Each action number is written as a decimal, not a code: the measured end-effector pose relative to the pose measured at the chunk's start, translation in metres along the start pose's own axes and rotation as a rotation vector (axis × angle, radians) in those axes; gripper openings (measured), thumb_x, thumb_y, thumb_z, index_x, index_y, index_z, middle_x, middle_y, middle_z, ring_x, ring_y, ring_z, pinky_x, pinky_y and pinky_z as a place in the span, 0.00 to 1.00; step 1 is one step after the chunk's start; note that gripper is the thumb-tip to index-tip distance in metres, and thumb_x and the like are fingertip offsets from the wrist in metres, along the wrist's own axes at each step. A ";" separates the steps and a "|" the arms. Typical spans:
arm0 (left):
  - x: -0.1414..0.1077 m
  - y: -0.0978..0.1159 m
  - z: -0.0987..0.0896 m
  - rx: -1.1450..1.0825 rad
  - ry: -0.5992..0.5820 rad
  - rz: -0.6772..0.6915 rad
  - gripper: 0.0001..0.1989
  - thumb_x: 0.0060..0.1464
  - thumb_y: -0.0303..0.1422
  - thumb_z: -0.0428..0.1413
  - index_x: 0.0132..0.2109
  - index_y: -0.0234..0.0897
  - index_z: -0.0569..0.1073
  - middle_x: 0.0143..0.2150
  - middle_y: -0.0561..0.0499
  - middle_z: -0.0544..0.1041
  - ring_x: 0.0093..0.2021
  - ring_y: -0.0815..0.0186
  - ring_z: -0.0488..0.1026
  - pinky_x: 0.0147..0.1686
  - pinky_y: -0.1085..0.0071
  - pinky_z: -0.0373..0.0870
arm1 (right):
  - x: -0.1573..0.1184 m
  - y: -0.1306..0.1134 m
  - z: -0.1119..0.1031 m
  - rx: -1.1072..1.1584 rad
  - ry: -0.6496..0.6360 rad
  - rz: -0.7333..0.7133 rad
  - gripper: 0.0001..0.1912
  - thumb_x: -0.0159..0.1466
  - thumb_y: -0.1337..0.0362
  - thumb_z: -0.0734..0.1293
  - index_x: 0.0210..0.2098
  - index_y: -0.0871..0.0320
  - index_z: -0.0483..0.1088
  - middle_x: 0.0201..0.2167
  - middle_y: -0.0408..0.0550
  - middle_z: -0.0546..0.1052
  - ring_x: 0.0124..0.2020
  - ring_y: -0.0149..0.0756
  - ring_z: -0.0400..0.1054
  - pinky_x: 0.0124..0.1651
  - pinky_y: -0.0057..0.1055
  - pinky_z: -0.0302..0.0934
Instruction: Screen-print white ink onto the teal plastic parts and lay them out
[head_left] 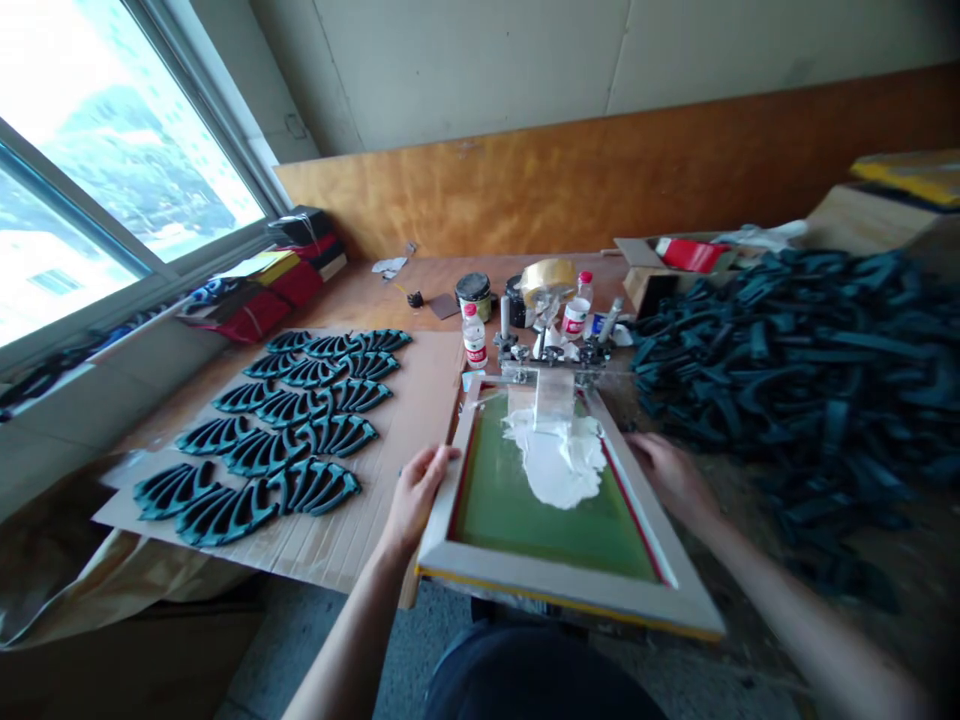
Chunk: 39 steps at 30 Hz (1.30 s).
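Brown wooden counter (442,265) beside a bright window, with a dark-clothed lap (540,675) at its near edge. Just past the lap lies a pale-railed screen frame (570,578), its near rail toward the person. Its left rail is held by the left hand (420,490), thumb on top. The right hand (671,475) is blurred at the right rail, fingers partly curled; I cannot tell whether it grips. White paste (562,470) is spread on the frame's green mesh (525,540), with a pale block (555,400) standing at the paste's far end.

To the left, rows of dark fan-shaped pieces (251,450) lie on cardboard (375,420); to the right rises a heap of dark parts (772,350). Beyond the frame is a metal clamp fixture (551,352), with a red-capped bottle (475,338) at its left. Farther back stand a dark-lidded tin (473,295) and a tape roll (547,280), then an upright wooden board (525,190) against the pale wall (480,70).
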<state>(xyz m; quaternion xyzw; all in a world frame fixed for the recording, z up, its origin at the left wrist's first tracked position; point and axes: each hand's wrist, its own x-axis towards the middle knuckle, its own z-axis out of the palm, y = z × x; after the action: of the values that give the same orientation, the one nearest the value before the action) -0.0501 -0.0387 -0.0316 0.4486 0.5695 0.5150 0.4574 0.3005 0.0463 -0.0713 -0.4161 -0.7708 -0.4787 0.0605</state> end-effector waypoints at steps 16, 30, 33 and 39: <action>0.008 -0.096 0.005 0.182 0.040 -0.143 0.26 0.51 0.42 0.58 0.57 0.42 0.70 0.37 0.48 0.80 0.38 0.59 0.77 0.36 0.69 0.71 | 0.028 -0.034 -0.046 1.059 -0.213 -0.353 0.10 0.57 0.77 0.60 0.32 0.57 0.69 0.31 0.47 0.73 0.36 0.38 0.65 0.39 0.32 0.58; 0.006 -0.087 0.004 0.050 -0.016 -0.149 0.34 0.51 0.48 0.57 0.61 0.36 0.64 0.33 0.49 0.78 0.31 0.64 0.75 0.29 0.72 0.70 | 0.045 -0.032 -0.043 1.100 -0.107 -0.136 0.11 0.62 0.65 0.66 0.45 0.56 0.72 0.35 0.48 0.76 0.38 0.39 0.67 0.45 0.36 0.60; 0.001 -0.058 0.001 -0.005 -0.048 -0.186 0.39 0.48 0.49 0.59 0.63 0.36 0.60 0.31 0.51 0.77 0.28 0.65 0.73 0.27 0.73 0.68 | 0.087 -0.008 -0.033 0.971 -0.138 0.082 0.27 0.62 0.59 0.68 0.59 0.53 0.64 0.36 0.48 0.76 0.38 0.40 0.69 0.43 0.34 0.62; 0.010 0.033 0.005 -0.129 0.016 -0.014 0.27 0.51 0.56 0.53 0.40 0.35 0.76 0.31 0.52 0.77 0.29 0.68 0.71 0.28 0.75 0.65 | 0.078 0.051 0.007 0.885 -0.109 0.505 0.20 0.68 0.55 0.58 0.48 0.61 0.73 0.34 0.50 0.77 0.30 0.37 0.70 0.33 0.28 0.62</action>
<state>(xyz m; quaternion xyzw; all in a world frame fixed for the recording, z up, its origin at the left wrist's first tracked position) -0.0454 -0.0257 0.0005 0.4101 0.5417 0.5512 0.4844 0.2876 0.1075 -0.0017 -0.5479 -0.7772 -0.0545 0.3044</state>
